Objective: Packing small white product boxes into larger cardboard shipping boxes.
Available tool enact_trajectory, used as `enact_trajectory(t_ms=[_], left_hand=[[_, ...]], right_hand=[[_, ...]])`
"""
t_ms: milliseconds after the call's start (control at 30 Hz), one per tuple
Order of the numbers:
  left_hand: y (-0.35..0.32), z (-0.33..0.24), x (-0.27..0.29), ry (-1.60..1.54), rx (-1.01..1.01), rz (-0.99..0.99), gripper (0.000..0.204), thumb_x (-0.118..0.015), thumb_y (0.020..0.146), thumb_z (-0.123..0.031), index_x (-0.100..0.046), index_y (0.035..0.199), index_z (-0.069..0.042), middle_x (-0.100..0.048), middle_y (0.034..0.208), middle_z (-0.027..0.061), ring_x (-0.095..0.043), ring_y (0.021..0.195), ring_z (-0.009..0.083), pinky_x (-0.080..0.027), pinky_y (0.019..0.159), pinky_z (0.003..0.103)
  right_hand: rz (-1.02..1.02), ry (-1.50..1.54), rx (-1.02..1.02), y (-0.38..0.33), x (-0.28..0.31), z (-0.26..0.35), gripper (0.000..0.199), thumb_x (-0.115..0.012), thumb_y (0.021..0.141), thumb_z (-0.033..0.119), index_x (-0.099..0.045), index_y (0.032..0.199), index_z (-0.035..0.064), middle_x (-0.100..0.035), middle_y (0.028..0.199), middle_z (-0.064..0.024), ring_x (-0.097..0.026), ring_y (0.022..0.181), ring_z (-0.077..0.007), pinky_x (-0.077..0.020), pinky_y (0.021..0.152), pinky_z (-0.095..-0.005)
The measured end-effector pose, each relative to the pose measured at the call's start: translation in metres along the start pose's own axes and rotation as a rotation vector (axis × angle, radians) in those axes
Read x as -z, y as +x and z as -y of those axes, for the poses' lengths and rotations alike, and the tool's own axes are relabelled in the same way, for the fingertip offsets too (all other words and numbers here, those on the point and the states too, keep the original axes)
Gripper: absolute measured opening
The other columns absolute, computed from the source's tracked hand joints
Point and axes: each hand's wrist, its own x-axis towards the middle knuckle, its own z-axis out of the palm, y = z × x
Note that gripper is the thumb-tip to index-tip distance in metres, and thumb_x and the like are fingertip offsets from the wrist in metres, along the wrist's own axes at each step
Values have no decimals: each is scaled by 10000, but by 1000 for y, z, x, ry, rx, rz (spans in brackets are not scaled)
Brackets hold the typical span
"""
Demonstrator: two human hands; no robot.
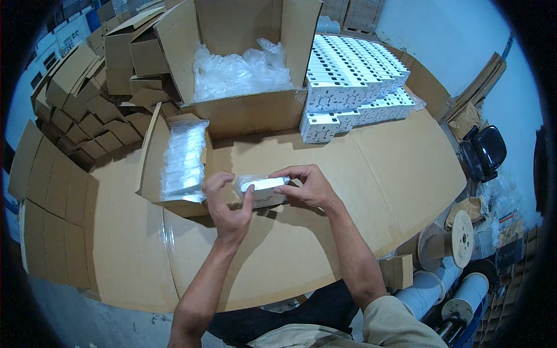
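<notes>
Just above the cardboard-covered table, a small white box (268, 194) with clear plastic film about its left end sits between my hands. My left hand (228, 209) is closed on its left end, the thumb pressed against the near face and the fingers curled behind. At the other end, my right hand (310, 187) grips the box between thumb and fingers. Left of my hands stands an open cardboard carton (149, 156) holding a row of plastic-wrapped packs (184, 159).
A large open carton (249, 113) full of clear plastic bags (241, 72) stands behind. White patterned boxes (354, 75) are stacked at the back right. Brown cartons (110, 124) pile up at the left. Wire spools (461, 239) and a black chair (484, 151) stand right of the table (383, 203).
</notes>
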Motion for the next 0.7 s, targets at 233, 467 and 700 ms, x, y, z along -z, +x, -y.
enact_trajectory(t_ms=[233,467,700], left_hand=[[-7,-6,1,313,-480,289,279,-772,839,-86,-662,1095,-95,-681,1140,31,-584,1119,265,-422,1027,463],[0,-9,3,271,-345,331,331,-770,809,-27,-650,1113,-80,-707,1116,45,-604,1109,289,-416,1057,492],[2,-4,4,81,-50,357,342,-779,829,-52,-628,1136,-47,-686,1064,99,-625,1060,291,-500,963,422]], right_hand=[[14,-71,106,4,3,-10,298,-786,840,110,-755,1123,25,-738,967,-49,-630,863,-102,-527,772,-268],[31,-70,104,4,4,-8,295,-789,840,116,-749,1115,16,-744,999,-66,-656,920,-127,-532,847,-295],[7,-171,-82,0,3,8,249,-808,835,120,-753,1059,26,-739,948,-60,-658,903,-113,-543,807,-300]])
